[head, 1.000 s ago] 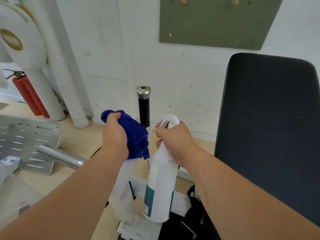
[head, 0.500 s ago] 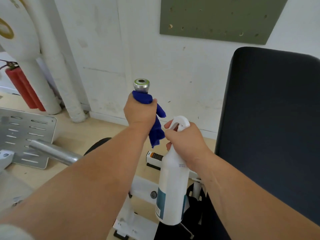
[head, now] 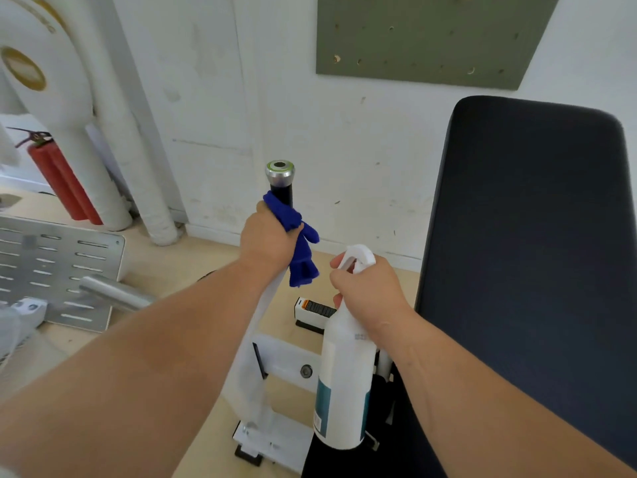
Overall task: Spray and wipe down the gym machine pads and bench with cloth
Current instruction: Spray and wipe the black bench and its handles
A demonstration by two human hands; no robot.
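My left hand grips a blue cloth wrapped around the black grip of the machine's upright handle, just below its silver end cap. Part of the cloth hangs loose under my fist. My right hand holds a white spray bottle by its neck, with the bottle hanging upright beside the handle's white post. A large dark padded backrest fills the right side of the view, close to my right forearm.
A white machine frame with a bolt stands below my hands. A perforated metal plate and a silver bar lie on the floor at left. A red fire extinguisher and white pipes lean by the wall.
My left hand rose from beside the bottle onto the handle with the cloth, then slid a little way down the black grip. The right hand kept hold of the bottle.
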